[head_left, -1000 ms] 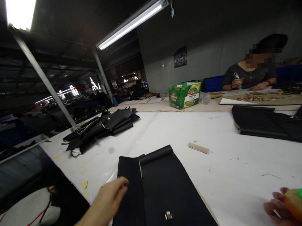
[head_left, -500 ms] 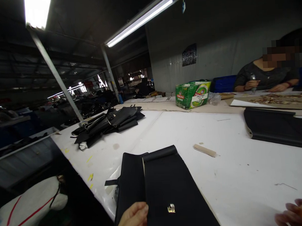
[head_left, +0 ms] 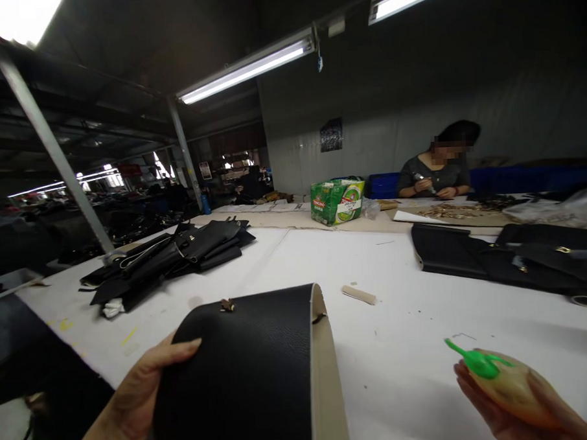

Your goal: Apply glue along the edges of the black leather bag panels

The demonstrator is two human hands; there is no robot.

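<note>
Shifted since half a second ago: one black grained-leather panel (head_left: 246, 371), beige-backed, now turned and bowed over the white-topped table (head_left: 391, 345), small brass-coloured clasp (head_left: 228, 305) near its far edge. Worker's left hand (head_left: 147, 375): grip closed on the panel's left edge, thumb across the black face; the nearer hand. Worker's right hand (head_left: 479, 403): grip wrapped around one translucent amber squeeze bottle (head_left: 519, 392), bright-green nozzle (head_left: 482, 364) aimed leftward and away. Panel lies left of the bottle, well apart, long axis apparently running away from the worker.
</note>
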